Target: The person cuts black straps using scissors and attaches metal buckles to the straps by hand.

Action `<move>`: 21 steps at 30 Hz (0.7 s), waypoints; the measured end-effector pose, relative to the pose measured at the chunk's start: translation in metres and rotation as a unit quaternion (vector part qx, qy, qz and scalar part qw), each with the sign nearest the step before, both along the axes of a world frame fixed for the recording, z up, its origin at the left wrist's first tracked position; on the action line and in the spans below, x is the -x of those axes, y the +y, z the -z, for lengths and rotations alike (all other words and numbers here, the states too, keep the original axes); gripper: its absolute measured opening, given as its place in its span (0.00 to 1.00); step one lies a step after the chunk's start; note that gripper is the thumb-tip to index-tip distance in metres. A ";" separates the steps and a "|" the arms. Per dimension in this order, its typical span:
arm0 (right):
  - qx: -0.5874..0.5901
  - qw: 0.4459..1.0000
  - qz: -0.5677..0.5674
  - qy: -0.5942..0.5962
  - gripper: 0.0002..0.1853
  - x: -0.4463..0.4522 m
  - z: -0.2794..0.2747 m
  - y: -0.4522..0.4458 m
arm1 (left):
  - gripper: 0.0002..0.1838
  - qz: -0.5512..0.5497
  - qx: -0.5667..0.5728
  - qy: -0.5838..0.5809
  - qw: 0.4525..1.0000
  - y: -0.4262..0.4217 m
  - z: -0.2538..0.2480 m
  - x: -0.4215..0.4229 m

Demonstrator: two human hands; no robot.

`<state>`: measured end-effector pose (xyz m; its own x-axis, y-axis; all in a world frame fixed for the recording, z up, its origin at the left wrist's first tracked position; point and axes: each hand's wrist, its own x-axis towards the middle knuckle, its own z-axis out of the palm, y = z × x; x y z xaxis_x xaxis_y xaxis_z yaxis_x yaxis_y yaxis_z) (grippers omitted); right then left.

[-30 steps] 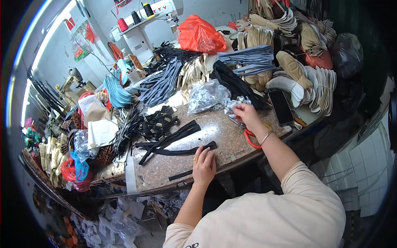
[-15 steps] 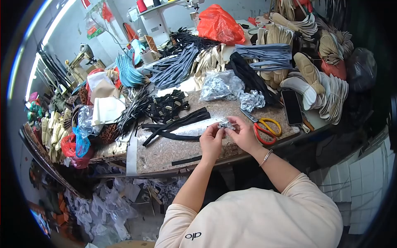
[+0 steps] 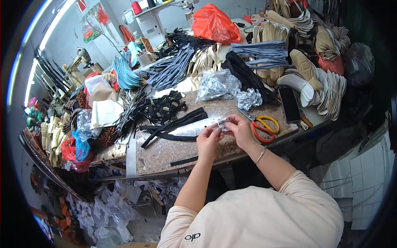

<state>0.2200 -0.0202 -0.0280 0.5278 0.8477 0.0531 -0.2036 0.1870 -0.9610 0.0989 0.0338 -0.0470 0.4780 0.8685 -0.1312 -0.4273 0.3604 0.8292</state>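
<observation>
Both hands meet above the front of the stone-patterned tabletop (image 3: pixel 155 156). My left hand (image 3: pixel 209 141) has its fingers closed on a small crumpled silvery piece (image 3: pixel 222 123). From the other side, my right hand (image 3: pixel 240 131) pinches the same piece between thumb and fingers. The fingers cover part of it, so its exact kind is hidden. Just beyond lies a heap of similar silvery pieces (image 3: pixel 249 98), beside a clear plastic bag (image 3: pixel 219 84) of them. Scissors with red and yellow handles (image 3: pixel 264 127) lie right of my right hand. Black strips (image 3: pixel 175 126) rest left of my left hand.
A phone (image 3: pixel 289 104) lies at the right, near stacked insoles (image 3: pixel 331 93). Bundled blue-grey strips (image 3: pixel 171 68), a red plastic bag (image 3: pixel 216 24) and a sewing machine (image 3: pixel 151 25) stand at the back. Bags and fabric (image 3: pixel 105 111) crowd the left side. Plastic scraps (image 3: pixel 107 211) litter the floor.
The view has shifted slightly. My hands remain together on the silvery piece, with the fingers turned a little and my left hand slightly lower against the right.
</observation>
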 end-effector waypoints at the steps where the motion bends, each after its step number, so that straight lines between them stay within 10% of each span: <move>1: 0.002 0.992 -0.025 0.124 0.05 -0.001 -0.004 -0.001 | 0.13 0.018 0.039 -0.020 0.999 0.003 0.001 0.002; 8: -0.001 0.963 -0.045 0.266 0.08 -0.014 0.005 0.006 | 0.11 -0.019 0.021 -0.044 0.999 -0.006 0.000 -0.005; 17: -0.032 0.955 0.077 -0.285 0.07 -0.005 -0.011 -0.001 | 0.10 -0.062 -0.134 0.132 0.980 -0.010 -0.015 -0.003; 21: -0.057 0.956 0.034 -0.286 0.07 0.003 -0.015 -0.007 | 0.09 -0.079 -0.073 0.082 0.991 -0.003 -0.021 0.001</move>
